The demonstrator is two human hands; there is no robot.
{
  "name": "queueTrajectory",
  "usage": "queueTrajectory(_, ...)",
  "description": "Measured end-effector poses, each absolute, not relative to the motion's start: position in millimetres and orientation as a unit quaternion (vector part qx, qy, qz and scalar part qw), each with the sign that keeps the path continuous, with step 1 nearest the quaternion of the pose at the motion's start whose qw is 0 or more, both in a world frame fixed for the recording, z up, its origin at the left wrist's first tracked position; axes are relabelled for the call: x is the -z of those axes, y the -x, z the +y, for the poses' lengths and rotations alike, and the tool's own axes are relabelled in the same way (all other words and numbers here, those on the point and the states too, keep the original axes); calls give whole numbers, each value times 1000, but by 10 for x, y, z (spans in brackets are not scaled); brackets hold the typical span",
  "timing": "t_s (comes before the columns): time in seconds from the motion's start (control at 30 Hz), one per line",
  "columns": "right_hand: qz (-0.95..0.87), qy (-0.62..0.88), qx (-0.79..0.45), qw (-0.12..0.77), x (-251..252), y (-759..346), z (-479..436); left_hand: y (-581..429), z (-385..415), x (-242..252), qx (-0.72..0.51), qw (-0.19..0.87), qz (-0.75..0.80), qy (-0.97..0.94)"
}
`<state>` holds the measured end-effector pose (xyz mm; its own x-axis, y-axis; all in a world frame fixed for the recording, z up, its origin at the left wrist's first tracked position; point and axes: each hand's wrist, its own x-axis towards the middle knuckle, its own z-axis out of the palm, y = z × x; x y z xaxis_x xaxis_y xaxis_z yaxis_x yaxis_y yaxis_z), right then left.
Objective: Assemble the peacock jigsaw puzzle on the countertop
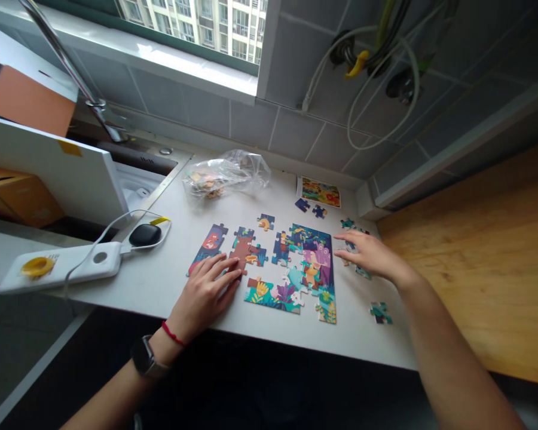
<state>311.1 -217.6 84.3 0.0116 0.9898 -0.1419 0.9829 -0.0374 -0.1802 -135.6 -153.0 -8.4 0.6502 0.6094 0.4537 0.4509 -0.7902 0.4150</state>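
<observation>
A partly joined jigsaw puzzle (319, 242) with dark blue, purple and green parts lies on the white counter. My left hand (210, 289) rests flat with fingers stretched over the brown joined jigsaw pieces (240, 246) and beside the dark strip of pieces (210, 242) at the left. My right hand (366, 254) is over the right edge of the puzzle, thumb and fingers apart, near a cluster of loose pieces (347, 223) that it partly covers. A single piece (266, 223) lies above the middle, and another loose piece (381, 313) at the lower right.
Behind the puzzle lie a clear plastic bag (233, 173) with more pieces and a small picture card (319, 192), two loose pieces (302, 205) before it. A white power strip (94, 261) with a cable is at the left, by the sink (156, 161). A wooden board (484, 257) borders the right.
</observation>
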Motion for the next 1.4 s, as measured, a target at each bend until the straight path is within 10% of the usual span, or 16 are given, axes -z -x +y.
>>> queueTrajectory(0.43,-582,799,-111,-105,-984,-3865,-2060,1372,-1523,94,-303,138,291,-897)
queueTrajectory(1.0,-491,856,-161,20,-605,-4225,-1911,1386,-1484,173,-307,146,282,-897)
queueTrajectory(1.4,-455,830,-162,280,-634,-4003,-2122,1396,-1475,187,-306,146,277,-899)
